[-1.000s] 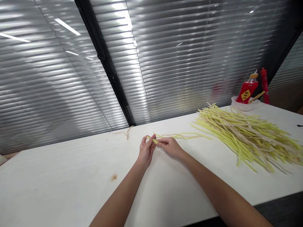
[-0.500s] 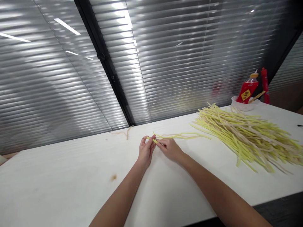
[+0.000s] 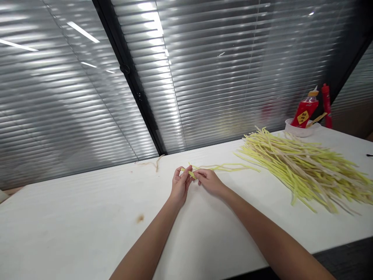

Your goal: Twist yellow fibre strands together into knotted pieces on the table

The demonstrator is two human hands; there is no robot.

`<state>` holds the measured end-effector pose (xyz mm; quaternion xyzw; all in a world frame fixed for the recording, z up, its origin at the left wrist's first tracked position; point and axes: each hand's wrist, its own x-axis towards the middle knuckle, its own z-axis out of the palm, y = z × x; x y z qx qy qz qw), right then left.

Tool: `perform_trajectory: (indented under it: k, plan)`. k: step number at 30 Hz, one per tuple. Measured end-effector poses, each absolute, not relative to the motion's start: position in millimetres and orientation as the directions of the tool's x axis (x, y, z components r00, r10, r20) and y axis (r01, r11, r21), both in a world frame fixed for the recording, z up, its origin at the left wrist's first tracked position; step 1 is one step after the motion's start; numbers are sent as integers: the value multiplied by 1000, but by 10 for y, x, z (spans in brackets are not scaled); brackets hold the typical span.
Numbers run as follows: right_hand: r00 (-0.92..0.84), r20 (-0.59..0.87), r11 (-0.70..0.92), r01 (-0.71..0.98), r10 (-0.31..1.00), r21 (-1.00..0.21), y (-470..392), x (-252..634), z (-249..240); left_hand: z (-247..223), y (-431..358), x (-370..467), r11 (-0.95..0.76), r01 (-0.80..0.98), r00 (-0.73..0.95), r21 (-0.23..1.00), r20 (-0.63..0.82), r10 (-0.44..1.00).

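Observation:
Between my two hands is a short stretch of yellow pipe cleaner (image 3: 191, 174), looking bent or wound close together. My left hand (image 3: 180, 182) pinches it between thumb and fingers, its left end poking out past the thumb. From the right, my right hand (image 3: 210, 182) closes its thumb and fingertips at the other end, and the fingers cover part of it. Just behind my hands, several loose yellow and beige pipe cleaners (image 3: 233, 167) lie on the table, slightly wavy.
A big heap of yellow and beige pipe cleaners (image 3: 303, 167) covers the table's right side. Behind it, a white plastic bowl (image 3: 300, 131) holds a red bottle (image 3: 304, 112). Beige scraps (image 3: 157, 163) lie near the back edge of the white table (image 3: 87, 217), against the blinds (image 3: 215, 77).
My right hand's fingers have shifted slightly and curled more at the right end of the yellow piece. My left hand stays nearly in place.

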<state>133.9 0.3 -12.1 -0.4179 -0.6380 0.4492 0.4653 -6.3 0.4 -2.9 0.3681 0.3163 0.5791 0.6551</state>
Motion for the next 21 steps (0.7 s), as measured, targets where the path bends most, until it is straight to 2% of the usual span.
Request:
perform_trajectory:
  k: [3,8,16,21]
  plan:
    - [-244,181,197,43,953,-979,34,1331,-176,-33,6,-60,49,-533,118,845,18,993]
    - [-223,204,223,64,953,-973,7,1338,-158,-55,15,-61,38,-540,120,841,32,992]
    - [-161,254,289,248,954,-925,-59,1354,-22,-80,24,-71,72,-545,99,836,-21,995]
    - [-154,292,325,290,944,-900,-62,1349,-1,-85,38,-76,93,-546,102,832,-44,994]
